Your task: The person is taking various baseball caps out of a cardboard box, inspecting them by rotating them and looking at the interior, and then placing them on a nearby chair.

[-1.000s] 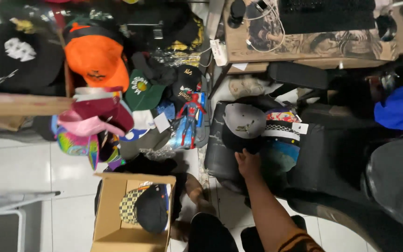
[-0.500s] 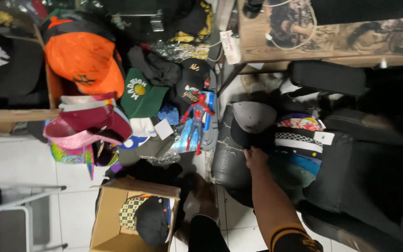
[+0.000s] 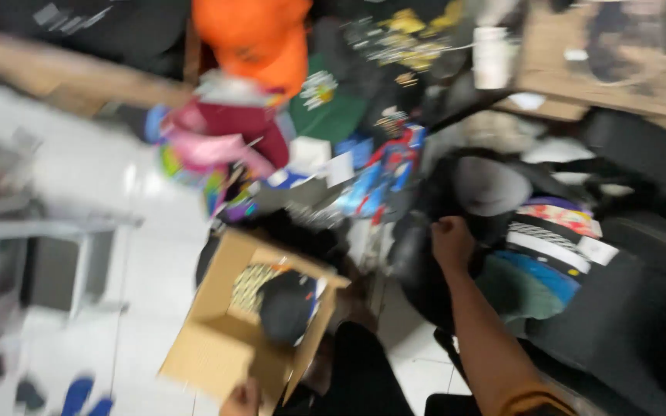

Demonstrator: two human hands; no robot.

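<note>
The picture is motion-blurred. My right hand (image 3: 450,240) reaches forward into a stack of caps (image 3: 549,231) lying on a black seat. Its fingers are curled on a dark cap just below a grey cap (image 3: 491,185). Striped, blue and green caps lie to the right of that hand. My left hand (image 3: 242,397) shows only at the bottom edge, gripping the near corner of an open cardboard box (image 3: 217,339). Inside the box sit a black cap (image 3: 287,304) and a patterned one.
An orange cap (image 3: 260,38), a green cap (image 3: 321,104), pink and maroon caps (image 3: 229,135) and a toy figure in a packet (image 3: 387,166) lie heaped on the white tile floor (image 3: 140,254). A grey frame (image 3: 32,231) stands left, a wooden desk (image 3: 618,69) top right.
The camera has swung and tilted, so everything has slid across the view. My right hand has closed on the pile by the grey cap. My left hand has come into view at the box.
</note>
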